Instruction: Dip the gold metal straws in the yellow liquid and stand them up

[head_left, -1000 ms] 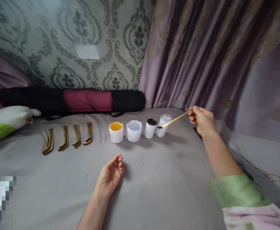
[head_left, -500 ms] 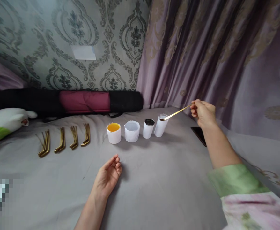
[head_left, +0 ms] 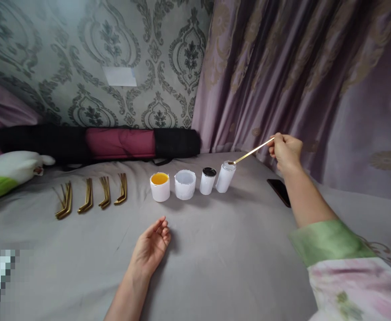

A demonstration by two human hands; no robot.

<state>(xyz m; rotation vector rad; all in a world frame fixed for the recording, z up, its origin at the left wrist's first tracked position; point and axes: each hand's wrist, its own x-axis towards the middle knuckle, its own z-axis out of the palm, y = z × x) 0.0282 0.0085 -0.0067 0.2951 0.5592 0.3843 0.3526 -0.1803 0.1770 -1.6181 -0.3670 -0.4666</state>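
**Far left of frame:** plush toy, white and green, on the grey bed.

**Left of centre:** four bundles of bent gold rods, laid in a row and apart from one another. Behind them, a rolled black and maroon bag lies along the wall.

**Lower centre:** left hand, palm up on the bed. Grip slack and wide, holding nothing.

**Centre:** four white containers in a close row: orange-filled cup, white-filled cup, black-topped cup and clear-topped jar. The jar leans slightly.

**Right of centre:** gold stick, tip at the mouth of the clear-topped jar. I cannot tell whether it touches the rim. The far end is pinched in the right hand, grip narrow and closed on the stick.

**Right:** dark phone, flat beneath the forearm. Curtain close behind the hand.

**Risk:** the bed is soft and the jar already leans, so a sideways nudge from the long stick could tip it into the neighbouring cup. Anything on the tip could drip on the sheet.

**Room:** broad open bedding lies in front of the row. It is tight at the rear wall and the curtain.
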